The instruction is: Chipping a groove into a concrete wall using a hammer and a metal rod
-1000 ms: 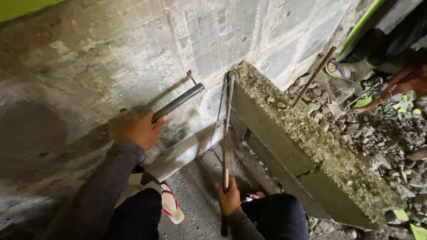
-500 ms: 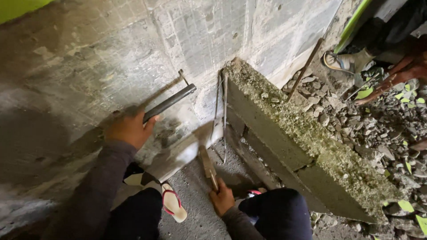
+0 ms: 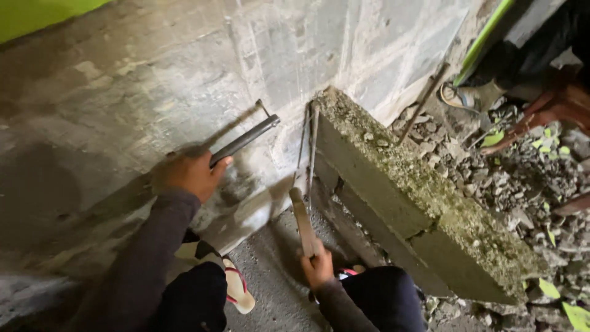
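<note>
The left hand [image 3: 192, 174], a bit left of frame centre, is wrapped tight around the lower end of a dark metal rod [image 3: 244, 140]. The rod goes up and to the right, its far end near a small bent wire sticking out of the concrete wall [image 3: 123, 104]. The right hand [image 3: 318, 268], at bottom centre, is clamped on the lower end of a flat wooden stick [image 3: 303, 224] — fingers fully round it, no gap visible. The stick points up toward two thin vertical bars [image 3: 308, 144] that stand right at the corner where the wall meets a mossy concrete block [image 3: 405, 190].

Room to move is small: the stick sits in the narrow slot between wall foot and the block's long face, approx. touching neither as far as I can tell. The block's top edge runs diagonal from centre to lower right. Behind it, on the right side of frame, rubble [image 3: 528, 178] and some green leaf bits. Lower left, a sandal [image 3: 236, 289] on gritty floor, just beside the person's dark knee. At upper right another person's foot in a sandal [image 3: 470, 95] — well apart from both hands.
</note>
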